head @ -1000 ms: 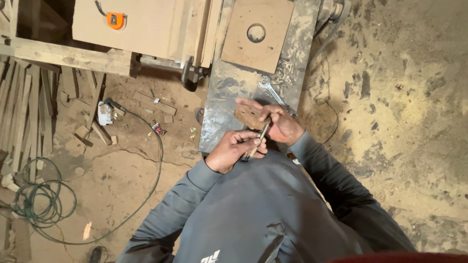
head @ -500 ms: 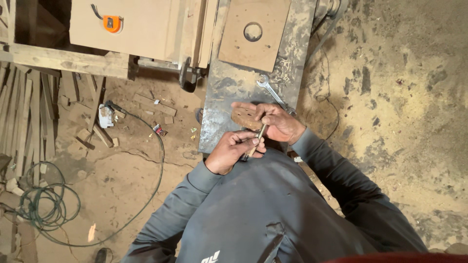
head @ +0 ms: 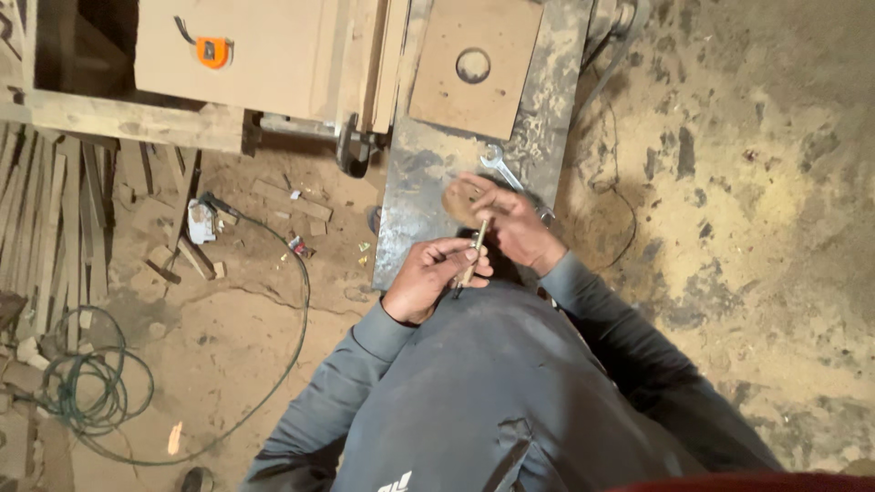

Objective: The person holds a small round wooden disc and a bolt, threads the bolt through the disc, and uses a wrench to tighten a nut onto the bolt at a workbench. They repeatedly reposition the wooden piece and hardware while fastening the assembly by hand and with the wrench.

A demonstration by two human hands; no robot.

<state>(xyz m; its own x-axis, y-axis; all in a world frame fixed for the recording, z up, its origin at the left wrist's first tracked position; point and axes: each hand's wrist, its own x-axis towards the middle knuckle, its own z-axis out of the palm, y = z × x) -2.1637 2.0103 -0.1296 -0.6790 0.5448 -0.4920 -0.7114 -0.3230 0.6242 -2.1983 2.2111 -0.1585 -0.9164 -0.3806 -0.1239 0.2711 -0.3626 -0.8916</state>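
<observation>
Two hands meet over the scuffed metal plate at the middle of the room, both belonging to the person in the grey long-sleeved top. His left hand is closed in a pinch around the lower end of a thin pale rod, something like a pencil or a slim tool; I cannot tell which. His right hand is curled over a small round wooden disc, fingers pressed on it and holding it on or just above the plate, while also touching the upper end of the rod. The rod's tip lies at the disc, so the work looks to be in the middle of its course: tool and piece are brought together, yet I see no finished mark or hole on the disc, which is mostly covered by the fingers.

Just beyond the disc a spanner lies on the plate, untouched. Farther up sits a square board with a round hole. To the left an orange tape measure rests on a wooden bench. A green cable lies coiled on the dusty floor, with loose wood offcuts scattered near it.
</observation>
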